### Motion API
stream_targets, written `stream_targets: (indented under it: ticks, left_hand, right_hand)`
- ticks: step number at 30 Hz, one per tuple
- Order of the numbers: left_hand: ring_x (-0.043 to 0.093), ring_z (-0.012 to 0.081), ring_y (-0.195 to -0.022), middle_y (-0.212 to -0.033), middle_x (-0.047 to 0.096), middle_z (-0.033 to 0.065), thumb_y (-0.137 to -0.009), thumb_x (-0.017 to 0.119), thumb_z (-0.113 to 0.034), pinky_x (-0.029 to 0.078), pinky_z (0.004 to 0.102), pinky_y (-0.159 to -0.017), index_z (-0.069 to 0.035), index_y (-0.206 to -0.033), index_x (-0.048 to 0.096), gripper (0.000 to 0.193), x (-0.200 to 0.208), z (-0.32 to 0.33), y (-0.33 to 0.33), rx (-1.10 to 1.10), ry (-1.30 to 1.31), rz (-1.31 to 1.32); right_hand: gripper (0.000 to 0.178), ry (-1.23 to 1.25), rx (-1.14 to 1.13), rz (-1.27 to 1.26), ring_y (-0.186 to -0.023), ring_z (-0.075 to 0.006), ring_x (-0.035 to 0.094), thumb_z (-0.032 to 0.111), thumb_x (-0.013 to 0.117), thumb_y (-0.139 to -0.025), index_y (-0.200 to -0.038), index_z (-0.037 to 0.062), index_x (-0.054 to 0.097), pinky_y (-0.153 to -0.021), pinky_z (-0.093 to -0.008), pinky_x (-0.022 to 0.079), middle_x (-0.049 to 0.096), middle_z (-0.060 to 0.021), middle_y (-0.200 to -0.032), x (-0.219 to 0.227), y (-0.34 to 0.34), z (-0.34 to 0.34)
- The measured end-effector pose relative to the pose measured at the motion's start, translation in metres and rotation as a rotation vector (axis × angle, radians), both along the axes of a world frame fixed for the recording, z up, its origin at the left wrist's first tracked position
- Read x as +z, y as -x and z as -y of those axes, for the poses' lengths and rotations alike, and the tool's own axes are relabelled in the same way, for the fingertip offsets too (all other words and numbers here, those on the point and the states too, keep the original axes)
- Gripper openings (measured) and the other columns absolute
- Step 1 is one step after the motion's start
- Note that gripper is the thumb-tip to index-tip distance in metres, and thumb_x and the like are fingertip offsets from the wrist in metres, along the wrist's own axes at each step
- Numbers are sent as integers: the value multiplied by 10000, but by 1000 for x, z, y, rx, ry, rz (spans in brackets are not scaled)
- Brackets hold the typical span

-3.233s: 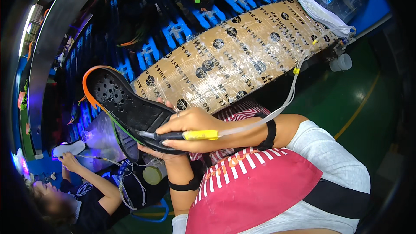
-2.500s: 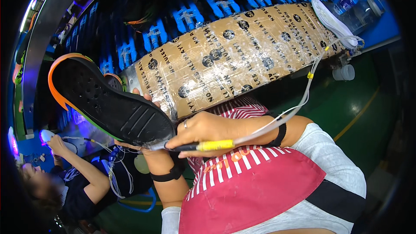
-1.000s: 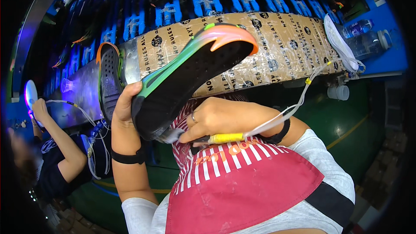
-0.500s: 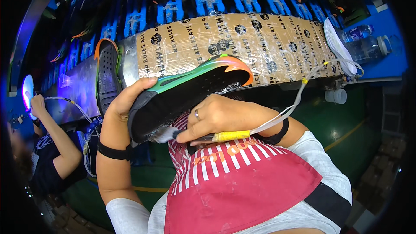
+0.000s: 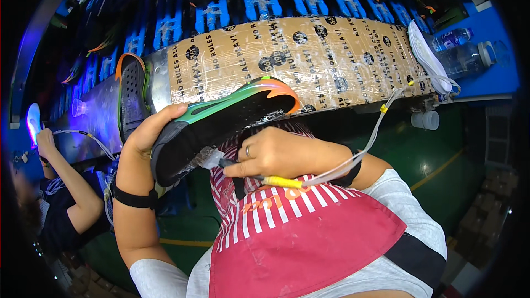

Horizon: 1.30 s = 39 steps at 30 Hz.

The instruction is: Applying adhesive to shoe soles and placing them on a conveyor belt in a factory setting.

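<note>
Shiny tape, soft rubber

The shoe sole [image 5: 221, 127] looks like smooth matt rubber with a glossy green and orange edge. The bench top [image 5: 309, 60] is brown cardboard under shiny tape. The apron [image 5: 309, 243] is soft cloth.

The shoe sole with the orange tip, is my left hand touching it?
Touching. The head view shows the left hand wrapped around the heel end of the shoe sole, thumb pressed on its edge.

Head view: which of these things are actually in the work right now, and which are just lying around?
In hand:
- shoe sole, gripped by the left hand
- yellow-handled tool with its thin hose, in the right hand

Lying about:
- second sole standing by the taped bench
- white insole
- water bottles
</note>
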<state>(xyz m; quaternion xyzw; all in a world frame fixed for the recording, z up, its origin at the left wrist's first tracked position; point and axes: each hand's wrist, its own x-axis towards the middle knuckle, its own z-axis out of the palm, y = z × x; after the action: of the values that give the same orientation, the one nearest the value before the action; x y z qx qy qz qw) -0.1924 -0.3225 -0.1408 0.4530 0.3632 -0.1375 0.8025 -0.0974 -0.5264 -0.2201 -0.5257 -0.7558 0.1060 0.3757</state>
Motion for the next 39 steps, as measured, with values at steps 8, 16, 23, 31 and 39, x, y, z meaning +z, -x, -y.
stream_targets:
  ticks: [8,16,23,31,39]
  left_hand:
    - [649,230,-829,-1009,633,174,-856,514,-206,532,316,-753,26,-1137,540,365,7,9,5,126,-91,-48]
    - [633,250,-881,-1044,622,173,-831,512,-306,505,350,-816,20,-1176,515,475,-15,9,15,248,56,17]
    - [599,283,-956,-1097,584,194,-817,445,-405,474,384,-873,24,-1224,462,592,-68,25,32,199,227,316]
    - [588,290,-987,-1134,567,198,-800,439,-388,469,393,-884,35,-1231,452,604,-80,29,35,251,235,333]
    - [579,290,-1010,-1161,554,198,-800,431,-401,473,399,-880,25,-1252,443,621,-79,40,35,265,292,320]
  right_hand:
    - [325,-82,-125,-85,-663,-201,591,85,594,-684,-1005,63,640,-586,-295,496,580,-61,-722,-6,-3,7]
    - [238,-112,-173,-613,-575,-250,607,204,723,-738,-936,81,679,-562,-322,488,625,-107,-676,-5,-8,4]
    - [227,81,-397,-893,-743,-117,640,104,707,-755,-964,19,678,-666,-234,503,680,-108,-837,-13,-33,1]
    - [208,160,-350,-1297,-700,-119,638,110,699,-761,-935,-2,675,-637,-231,519,672,-97,-791,-18,-31,-1]
    - [202,207,-363,-1379,-651,-112,628,101,702,-755,-921,-10,672,-591,-223,519,661,-83,-749,-21,-33,0]
